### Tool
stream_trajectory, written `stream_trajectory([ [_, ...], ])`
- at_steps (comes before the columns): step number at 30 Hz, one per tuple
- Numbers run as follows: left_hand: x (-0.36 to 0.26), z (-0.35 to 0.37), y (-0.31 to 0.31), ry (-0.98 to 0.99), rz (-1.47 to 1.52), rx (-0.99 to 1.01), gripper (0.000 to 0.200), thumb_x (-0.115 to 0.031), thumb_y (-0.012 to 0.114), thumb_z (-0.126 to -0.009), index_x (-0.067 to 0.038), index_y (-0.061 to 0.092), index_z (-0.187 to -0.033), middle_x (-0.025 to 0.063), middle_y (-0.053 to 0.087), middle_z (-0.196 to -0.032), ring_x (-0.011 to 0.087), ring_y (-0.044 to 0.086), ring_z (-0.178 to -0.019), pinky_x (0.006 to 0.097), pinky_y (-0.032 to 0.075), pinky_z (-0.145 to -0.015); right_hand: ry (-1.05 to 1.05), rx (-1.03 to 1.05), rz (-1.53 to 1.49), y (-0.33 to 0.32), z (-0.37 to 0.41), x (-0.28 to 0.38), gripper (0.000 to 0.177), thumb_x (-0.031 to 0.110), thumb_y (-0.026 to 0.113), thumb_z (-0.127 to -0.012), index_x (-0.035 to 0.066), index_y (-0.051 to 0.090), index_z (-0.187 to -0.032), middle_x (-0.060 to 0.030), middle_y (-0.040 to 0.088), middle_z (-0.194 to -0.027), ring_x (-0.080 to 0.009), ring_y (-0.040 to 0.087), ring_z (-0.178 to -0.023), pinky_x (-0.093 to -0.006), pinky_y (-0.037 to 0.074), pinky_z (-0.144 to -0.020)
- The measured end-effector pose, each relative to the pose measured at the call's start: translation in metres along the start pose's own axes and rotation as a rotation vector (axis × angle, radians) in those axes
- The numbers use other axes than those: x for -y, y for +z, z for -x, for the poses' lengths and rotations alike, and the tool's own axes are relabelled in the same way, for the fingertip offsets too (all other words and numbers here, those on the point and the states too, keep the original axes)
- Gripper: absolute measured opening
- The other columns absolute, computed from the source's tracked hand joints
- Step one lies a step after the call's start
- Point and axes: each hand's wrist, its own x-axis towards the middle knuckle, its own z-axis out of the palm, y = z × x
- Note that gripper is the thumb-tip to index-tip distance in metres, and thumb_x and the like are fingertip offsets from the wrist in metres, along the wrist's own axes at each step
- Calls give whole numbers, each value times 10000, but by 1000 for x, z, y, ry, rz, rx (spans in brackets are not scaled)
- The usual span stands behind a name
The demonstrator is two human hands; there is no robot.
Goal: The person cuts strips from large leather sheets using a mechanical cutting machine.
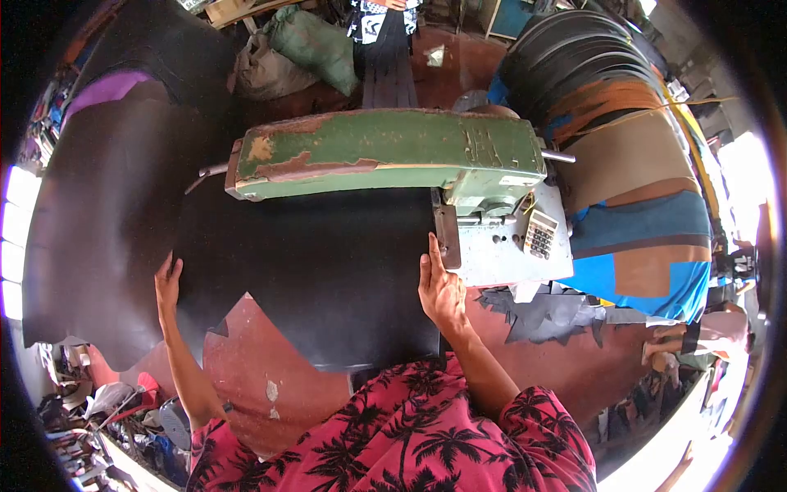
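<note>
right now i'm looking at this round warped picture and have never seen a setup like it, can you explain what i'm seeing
There is no robot here: one camera on a person's head looks forward and down, so you see their palm-print shirt at the bottom. The bare hands are their own. A large dark sheet spreads below and beside a worn green machine. The left hand is at the sheet; whether it grips it is unclear. The right hand is at its right edge, index finger pointing toward a metal plate. On the pale tabletop to the right lies a calculator.
</note>
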Motion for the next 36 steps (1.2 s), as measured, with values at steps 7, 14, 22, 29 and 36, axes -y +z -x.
stream_trajectory([
  [7,-42,-42,6,-46,-87,35,596,-368,627,-936,11,496,-1377,197,500,-1417,273,461,-1331,347,317,-1113,9,6,68,-11,0,10,524,341,410,-1017,197,300,-1508,-282,667,-745,-455,653,-596,-558,551,-546],
  [14,-40,-95,20,-81,8,43,580,-340,645,-929,25,511,-1359,218,525,-1387,273,485,-1311,341,331,-1101,21,33,93,-18,-2,14,527,315,429,-1007,180,310,-1502,-291,676,-813,-458,662,-642,-552,556,-561],
  [22,-34,-164,41,-109,4,117,591,-329,661,-921,53,513,-1347,202,544,-1369,247,502,-1284,319,336,-1087,35,162,41,-36,-1,18,539,317,413,-1009,156,289,-1509,-278,652,-716,-455,650,-627,-569,528,-575],
  [29,-7,-224,55,-125,102,254,584,-363,653,-907,-65,522,-1393,126,585,-1330,243,509,-1272,360,354,-1078,-6,164,16,-48,27,1,526,183,509,-965,90,372,-1464,-238,647,-731,-411,640,-633,-496,495,-555],
  [36,-43,-235,64,-202,27,251,647,-365,697,-880,35,517,-1356,163,576,-1342,222,537,-1241,315,369,-1048,-143,87,-104,-44,33,3,359,123,590,-901,17,576,-1244,-213,661,-757,-381,659,-664,-458,518,-570],
])
